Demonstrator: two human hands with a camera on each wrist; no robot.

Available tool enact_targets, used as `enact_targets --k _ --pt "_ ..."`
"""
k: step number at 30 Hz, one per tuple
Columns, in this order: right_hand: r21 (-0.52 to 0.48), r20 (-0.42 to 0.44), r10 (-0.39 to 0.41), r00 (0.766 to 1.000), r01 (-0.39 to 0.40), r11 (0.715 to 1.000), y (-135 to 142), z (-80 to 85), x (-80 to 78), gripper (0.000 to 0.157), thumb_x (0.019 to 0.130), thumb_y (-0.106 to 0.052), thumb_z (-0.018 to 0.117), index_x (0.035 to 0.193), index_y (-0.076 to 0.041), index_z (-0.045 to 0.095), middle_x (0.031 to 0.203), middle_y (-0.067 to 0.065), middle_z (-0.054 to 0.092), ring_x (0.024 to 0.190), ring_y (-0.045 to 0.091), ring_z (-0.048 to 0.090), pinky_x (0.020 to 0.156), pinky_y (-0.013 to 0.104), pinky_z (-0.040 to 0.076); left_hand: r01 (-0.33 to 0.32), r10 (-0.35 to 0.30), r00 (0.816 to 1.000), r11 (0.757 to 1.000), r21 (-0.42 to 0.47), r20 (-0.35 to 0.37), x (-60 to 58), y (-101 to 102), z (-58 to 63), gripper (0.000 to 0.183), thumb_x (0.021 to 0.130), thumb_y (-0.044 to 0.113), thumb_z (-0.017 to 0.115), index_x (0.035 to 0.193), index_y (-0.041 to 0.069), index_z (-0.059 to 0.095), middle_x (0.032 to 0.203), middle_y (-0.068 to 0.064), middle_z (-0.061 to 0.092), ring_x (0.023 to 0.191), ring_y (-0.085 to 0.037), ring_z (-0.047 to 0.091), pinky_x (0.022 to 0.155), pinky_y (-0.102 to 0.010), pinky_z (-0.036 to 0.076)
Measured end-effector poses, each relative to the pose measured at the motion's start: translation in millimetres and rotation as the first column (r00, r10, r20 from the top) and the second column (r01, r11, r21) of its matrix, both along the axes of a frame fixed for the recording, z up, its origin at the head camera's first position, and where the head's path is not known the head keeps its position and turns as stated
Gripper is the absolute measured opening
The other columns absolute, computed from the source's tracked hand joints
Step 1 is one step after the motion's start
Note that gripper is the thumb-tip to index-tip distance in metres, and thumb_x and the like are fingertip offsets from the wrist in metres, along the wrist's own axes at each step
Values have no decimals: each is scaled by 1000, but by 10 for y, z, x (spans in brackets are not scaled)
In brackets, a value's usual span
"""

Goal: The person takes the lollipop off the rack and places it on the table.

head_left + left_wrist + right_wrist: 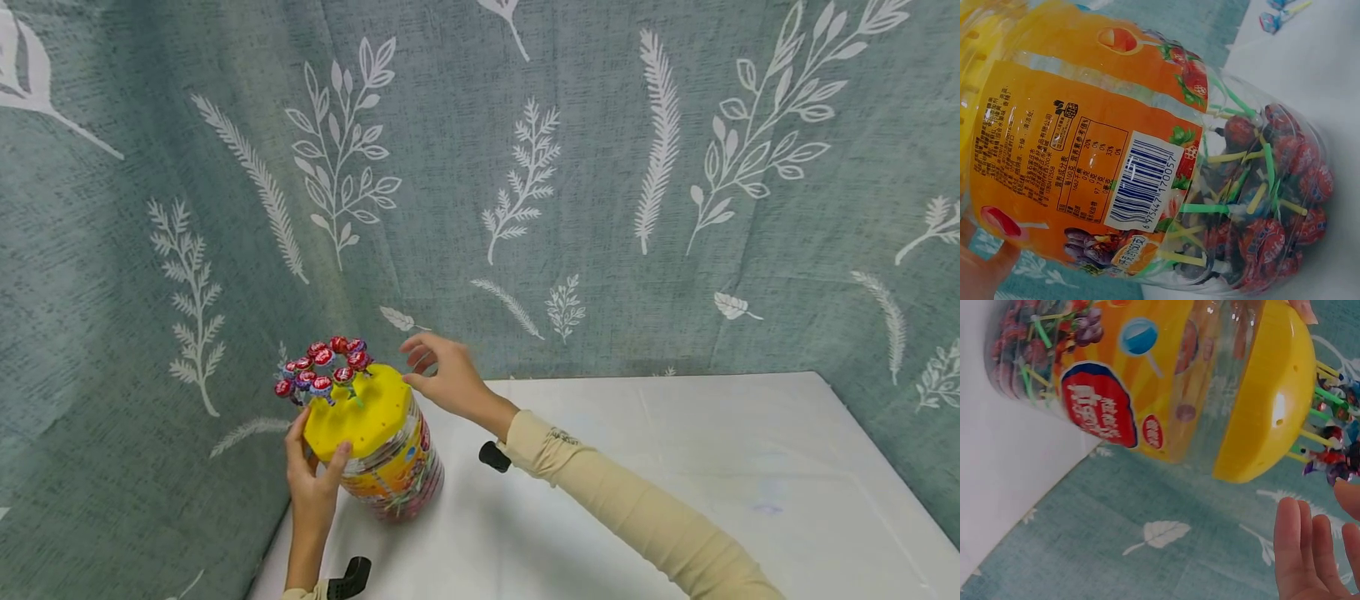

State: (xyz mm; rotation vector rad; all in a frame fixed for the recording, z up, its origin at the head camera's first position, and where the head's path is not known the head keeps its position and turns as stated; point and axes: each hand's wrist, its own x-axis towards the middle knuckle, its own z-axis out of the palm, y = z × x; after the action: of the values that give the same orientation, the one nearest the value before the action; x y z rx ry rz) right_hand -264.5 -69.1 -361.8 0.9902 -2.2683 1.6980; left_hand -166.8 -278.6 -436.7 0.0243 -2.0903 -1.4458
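The jar [401, 479] stands at the left end of the white table [675, 467]; lollipops [322, 360] rise by their sticks from its yellow lid [371, 421]. The left hand [309, 485] grips the lid's edge; the right hand [447, 375], fingers loosely extended, holds nothing just beside it.

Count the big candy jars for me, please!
1: a jar, at the left side of the white table, with lollipops sticking up from its yellow lid. No others show.

Downward head view, 2 wrist closeups, shared jar [393, 467]
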Motion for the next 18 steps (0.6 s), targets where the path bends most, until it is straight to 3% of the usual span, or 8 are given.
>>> enact_targets --k 18 --pt "38 -20 55 998 -54 998 -407 57 -25 35 86 -2 66 118 -9 54 98 8 63 83 14 61 68 17 48 12 -13 999 999 -33 -39 0 -13 -14 69 86 6 60 147 10 29 144 -8 35 120 -8 37 96 -24 33"
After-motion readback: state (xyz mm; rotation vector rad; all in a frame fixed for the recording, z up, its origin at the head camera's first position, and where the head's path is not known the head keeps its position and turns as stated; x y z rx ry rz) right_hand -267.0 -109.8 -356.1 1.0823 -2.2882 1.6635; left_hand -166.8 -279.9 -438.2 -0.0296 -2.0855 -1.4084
